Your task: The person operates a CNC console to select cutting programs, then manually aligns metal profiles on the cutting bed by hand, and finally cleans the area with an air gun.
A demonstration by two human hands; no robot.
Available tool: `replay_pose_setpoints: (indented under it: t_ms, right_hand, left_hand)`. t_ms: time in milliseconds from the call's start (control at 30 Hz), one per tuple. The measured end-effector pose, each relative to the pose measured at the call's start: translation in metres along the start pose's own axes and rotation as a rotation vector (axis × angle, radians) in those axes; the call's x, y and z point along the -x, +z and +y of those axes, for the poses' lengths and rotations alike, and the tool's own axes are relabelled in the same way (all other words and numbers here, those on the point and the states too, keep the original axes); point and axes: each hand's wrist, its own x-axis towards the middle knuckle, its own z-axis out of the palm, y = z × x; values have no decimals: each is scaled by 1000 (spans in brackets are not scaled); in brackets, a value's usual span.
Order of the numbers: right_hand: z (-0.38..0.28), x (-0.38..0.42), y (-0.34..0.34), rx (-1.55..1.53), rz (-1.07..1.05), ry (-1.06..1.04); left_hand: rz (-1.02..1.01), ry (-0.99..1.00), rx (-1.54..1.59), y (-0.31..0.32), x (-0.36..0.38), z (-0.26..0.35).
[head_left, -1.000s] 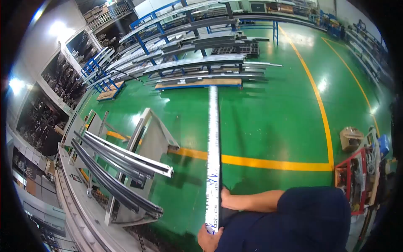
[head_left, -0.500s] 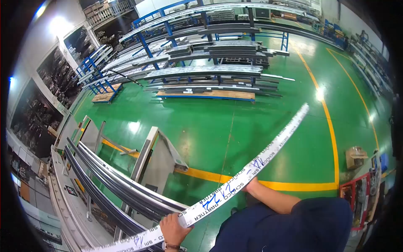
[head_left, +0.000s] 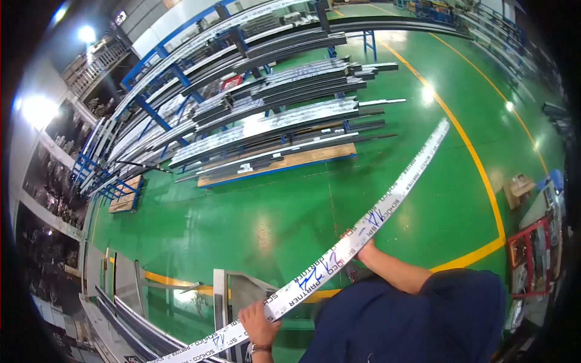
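Observation:
A long profile covered in white printed film, with blue handwritten marks, runs diagonally from the lower left to the upper right; it looks curved through the wide lens. My left hand grips it near its lower part, fingers wrapped over the top edge, a watch or bracelet on the wrist. Farther along, my right hand holds the profile from below and behind, with fingertips showing over the far edge and the rest hidden by the profile. It is raised above the green floor, in front of my dark-blue clothing.
Ahead, a blue rack carries several layers of long profiles, with a wooden-topped base beneath. Dark profiles lie on a machine bench at lower left, beside a grey upright support. A red-framed cart and cardboard box stand at right.
My view has turned, so the bench has slid down and left and the rack appears larger and further left. Both hands keep their hold on the profile.

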Motion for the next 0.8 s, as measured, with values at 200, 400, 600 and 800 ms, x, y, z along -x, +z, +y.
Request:
replay_pose_setpoints:
  t_ms: [200, 400, 600, 800]
  right_hand:
    - [63, -72, 126, -121, 10, 99]
    - [165, -229, 217, -110, -69, 84]
    - [278, -368, 318, -126, -200, 0]
    - [322, -502, 424, -191, -200, -40]
  left_hand:
    - [-107, -129, -287, -36, -61, -159]
    - [-79, -180, -235, 38, -172, -349]
    - [-25, -164, -181, 31, -340, -482]
    - [-5, -143, -152, 41, -521, -571]
